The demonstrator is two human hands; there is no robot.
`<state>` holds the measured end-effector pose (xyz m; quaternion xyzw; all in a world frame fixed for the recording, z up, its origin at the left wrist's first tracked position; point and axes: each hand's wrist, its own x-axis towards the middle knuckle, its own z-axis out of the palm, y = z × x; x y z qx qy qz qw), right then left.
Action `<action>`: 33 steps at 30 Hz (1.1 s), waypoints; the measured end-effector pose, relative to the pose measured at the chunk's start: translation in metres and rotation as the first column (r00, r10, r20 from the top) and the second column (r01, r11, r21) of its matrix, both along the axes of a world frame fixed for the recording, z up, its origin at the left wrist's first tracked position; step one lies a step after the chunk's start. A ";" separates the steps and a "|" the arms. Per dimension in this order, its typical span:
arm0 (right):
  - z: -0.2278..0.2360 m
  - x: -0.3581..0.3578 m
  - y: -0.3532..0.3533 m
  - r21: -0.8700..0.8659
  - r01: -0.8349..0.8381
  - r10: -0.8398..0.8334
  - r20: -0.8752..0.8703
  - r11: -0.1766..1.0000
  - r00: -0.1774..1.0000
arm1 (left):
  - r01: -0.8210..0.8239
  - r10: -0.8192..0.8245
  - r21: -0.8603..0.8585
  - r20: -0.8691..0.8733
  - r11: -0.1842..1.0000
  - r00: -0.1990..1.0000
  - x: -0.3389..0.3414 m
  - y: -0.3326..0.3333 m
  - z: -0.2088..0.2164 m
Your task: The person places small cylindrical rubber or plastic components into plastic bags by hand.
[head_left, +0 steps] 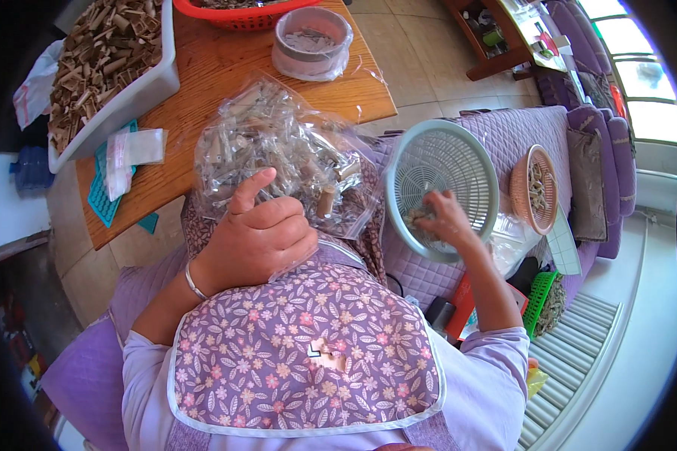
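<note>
My left hand [267, 237] is above my lap in front of a large clear plastic bag [278, 150]. Its index finger points out and the others are curled in; a bit of clear film shows under them, but what they hold is hidden. The large bag is filled with small clear packets of brown, bark-like pieces. Over to the right, my right hand [445, 218] reaches into a pale green plastic basket [459, 158]. The fingers are bent together over a few small pale pieces at the basket's bottom, and what is between them cannot be made out.
On the wooden table [203, 68] stand a white bin [169, 52] of brown pieces, a red basket [237, 15] and a round clear tub [312, 45]. Flat plastic bags [139, 150] lie at its left edge. A small pink basket [534, 192] rests on the purple sofa, right of the green one.
</note>
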<state>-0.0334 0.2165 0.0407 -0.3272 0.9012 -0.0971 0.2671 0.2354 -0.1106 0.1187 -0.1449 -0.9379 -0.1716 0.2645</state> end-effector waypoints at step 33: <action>0.112 0.054 -0.175 -0.429 -0.205 0.056 -0.334 0.880 0.941 | -0.137 0.129 -0.036 -0.163 0.990 0.978 0.037 -0.028 0.014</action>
